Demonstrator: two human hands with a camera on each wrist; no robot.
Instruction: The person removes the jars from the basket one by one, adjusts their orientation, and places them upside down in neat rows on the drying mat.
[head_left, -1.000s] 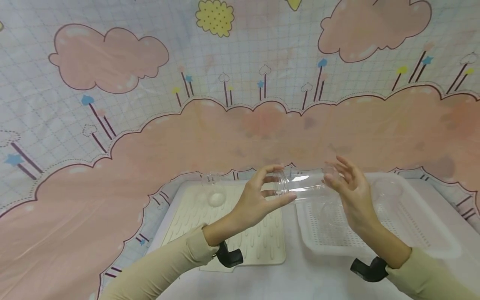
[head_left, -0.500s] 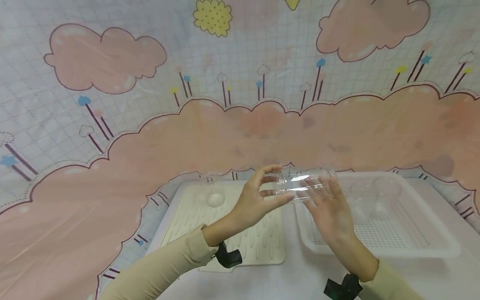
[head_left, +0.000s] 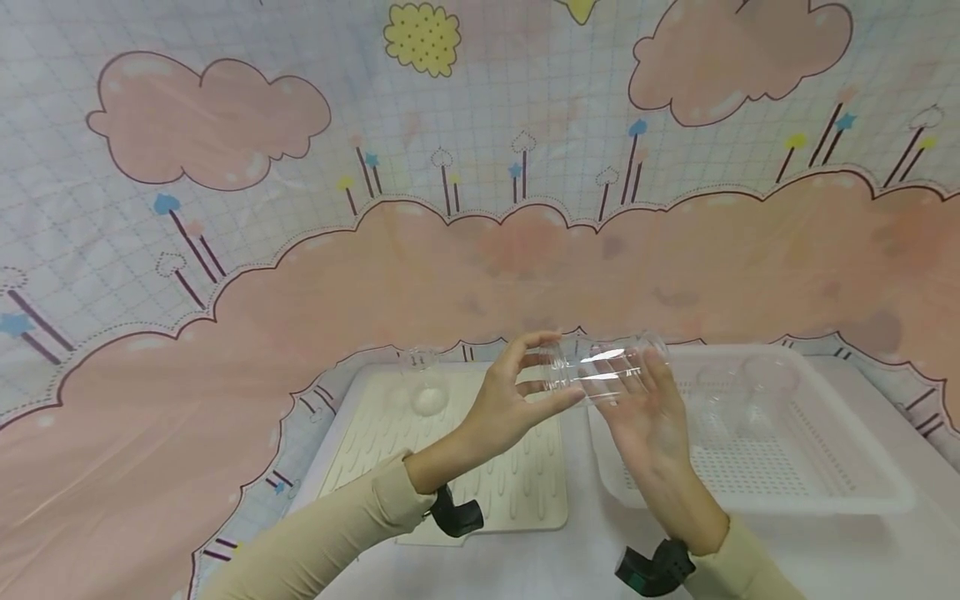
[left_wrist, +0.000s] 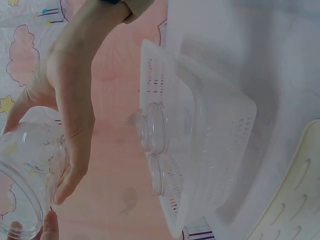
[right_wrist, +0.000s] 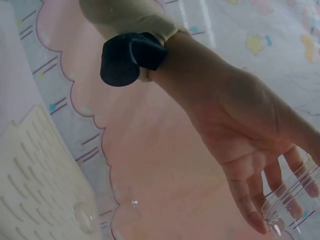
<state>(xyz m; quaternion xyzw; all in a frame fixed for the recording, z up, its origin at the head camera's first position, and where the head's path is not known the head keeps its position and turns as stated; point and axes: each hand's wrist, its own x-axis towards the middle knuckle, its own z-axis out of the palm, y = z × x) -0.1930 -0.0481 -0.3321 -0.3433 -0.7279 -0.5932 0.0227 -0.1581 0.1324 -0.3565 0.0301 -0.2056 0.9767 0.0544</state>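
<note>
In the head view a clear, straight-walled cup [head_left: 603,367] lies sideways in the air, its outline faint where the backdrop shows through. My left hand [head_left: 517,392] grips its ridged left end, thumb along the near side and fingers round the back. Beneath the other end is my right hand [head_left: 648,425], palm upward; its nearly straight fingers show through the clear wall and its thumb rests by the rim. The left wrist view has the cup's round rim [left_wrist: 35,200] toward the lower left, with right fingertips beside it. From the right wrist, spread fingers [right_wrist: 272,180] lie under the cup.
A white perforated basket [head_left: 810,492] stands on the right, holding clear cups [head_left: 768,383] toward its back. On the left lies a cream ridged drying mat [head_left: 517,500] with another clear cup [head_left: 429,396] at its far side. Behind hangs a printed cloth [head_left: 450,275].
My right hand has moved left from the cup's right end to beneath it, turning palm up. My left hand keeps its grip, nearly still.
</note>
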